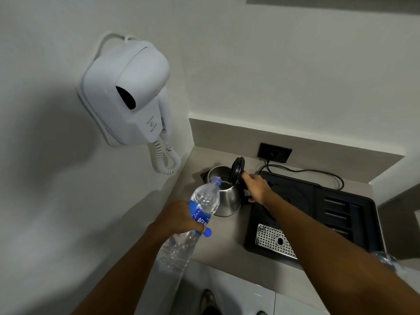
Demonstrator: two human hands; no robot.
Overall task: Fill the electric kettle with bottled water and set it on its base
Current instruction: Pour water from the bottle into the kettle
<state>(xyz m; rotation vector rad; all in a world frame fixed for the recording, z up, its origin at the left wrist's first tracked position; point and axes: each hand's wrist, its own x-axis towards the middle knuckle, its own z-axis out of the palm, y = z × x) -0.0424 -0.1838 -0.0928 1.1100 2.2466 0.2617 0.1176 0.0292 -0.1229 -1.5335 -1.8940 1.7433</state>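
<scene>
While left hand (179, 218) grips bottle (200, 208), right hand (258, 187) clasps kettle (227, 196) handle

I have one wide-angle head view, looking steeply down and forward from above the countertop (227, 242). Both forearms enter from six o'clock; the wall-mounted hair dryer (127, 92) sits close at ten o'clock, the black tray (354, 214) farther at three o'clock.

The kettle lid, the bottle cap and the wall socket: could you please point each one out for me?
kettle lid (236, 169), head view, on the raised black lid's edge.
bottle cap (207, 232), head view, on the blue cap's flat face.
wall socket (274, 153), head view, on the black plate's middle.
</scene>
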